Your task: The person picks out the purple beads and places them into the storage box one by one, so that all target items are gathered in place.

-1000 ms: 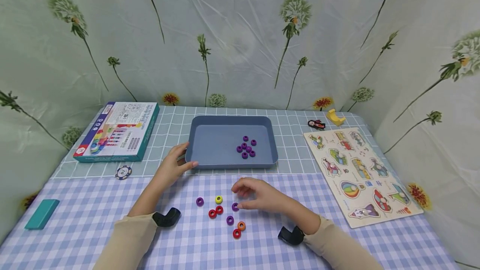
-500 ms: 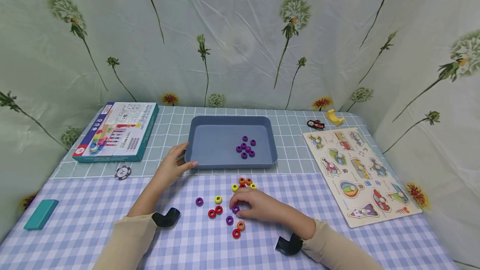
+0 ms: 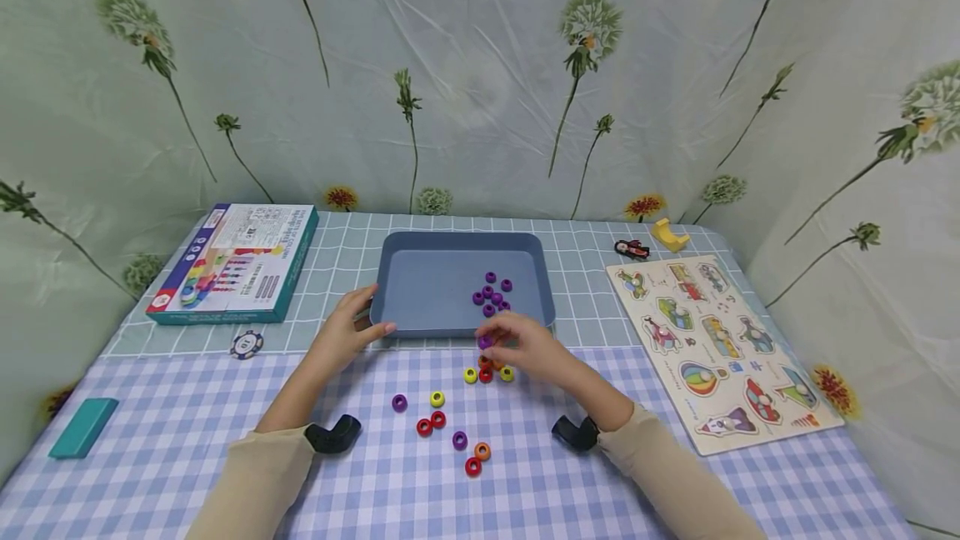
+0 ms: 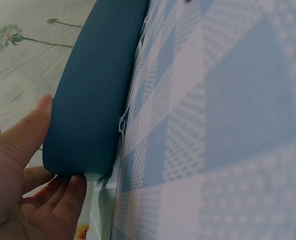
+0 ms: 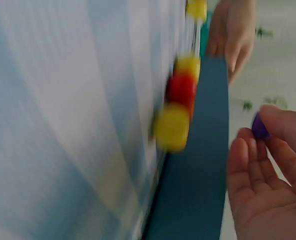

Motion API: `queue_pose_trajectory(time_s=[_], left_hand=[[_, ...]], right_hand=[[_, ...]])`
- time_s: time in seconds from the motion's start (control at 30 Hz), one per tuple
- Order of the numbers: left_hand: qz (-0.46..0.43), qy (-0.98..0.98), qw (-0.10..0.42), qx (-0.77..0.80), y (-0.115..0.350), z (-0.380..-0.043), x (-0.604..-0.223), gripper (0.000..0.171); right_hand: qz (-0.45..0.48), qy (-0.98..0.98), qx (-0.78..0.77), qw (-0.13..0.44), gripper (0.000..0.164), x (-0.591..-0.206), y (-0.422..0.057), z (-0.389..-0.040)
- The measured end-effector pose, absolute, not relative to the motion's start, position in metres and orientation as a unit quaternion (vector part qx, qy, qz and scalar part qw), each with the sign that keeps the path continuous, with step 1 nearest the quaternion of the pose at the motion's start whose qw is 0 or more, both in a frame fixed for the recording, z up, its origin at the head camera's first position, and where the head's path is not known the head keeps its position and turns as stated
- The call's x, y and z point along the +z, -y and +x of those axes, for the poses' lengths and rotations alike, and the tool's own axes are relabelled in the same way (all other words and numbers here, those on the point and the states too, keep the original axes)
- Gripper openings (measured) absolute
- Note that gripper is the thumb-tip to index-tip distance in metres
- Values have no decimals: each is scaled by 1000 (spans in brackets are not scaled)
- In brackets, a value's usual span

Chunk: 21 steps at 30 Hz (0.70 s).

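On my feeds the right hand [image 3: 525,348] reaches forward with its forearm angled in, thumb and finger pinched on a purple bead [image 3: 486,342]. The bead is in the air by the near wall of the blue tray [image 3: 427,282]; I can't tell whether it is over the rim. I have the left hand [image 3: 351,327] at the tray's near left corner, thumb against the wall, fingers bent round the corner. More purple beads [image 3: 487,292] lie inside the tray. Blue-and-white checked cloth [image 3: 360,498] covers the bench's front, grid-patterned cloth [image 3: 588,307] its rear. Behind, I see a dandelion-print curtain [image 3: 480,98].
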State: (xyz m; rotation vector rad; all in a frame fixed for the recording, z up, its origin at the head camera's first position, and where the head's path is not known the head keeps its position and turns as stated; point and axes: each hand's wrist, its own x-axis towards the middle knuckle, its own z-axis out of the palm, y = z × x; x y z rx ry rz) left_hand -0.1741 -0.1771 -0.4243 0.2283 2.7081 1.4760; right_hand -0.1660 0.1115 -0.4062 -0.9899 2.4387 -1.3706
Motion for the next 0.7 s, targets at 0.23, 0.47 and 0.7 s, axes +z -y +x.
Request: queue_pose_trajectory(time_s=[0.23,0.47,0.7], left_hand=[[70,-877,26,475,177,-174,-424,74],[71,-876,24,477,177,-174,-423,74],[73,-874,24,480,176,-174,-424,76]], right_hand=[[-257,-825,-502,26,22,-405,-116,-212],[-212,-853,-476,23,22,-412,-115,-246],[-179,-890,-417,31,21,-417,-113,-258]])
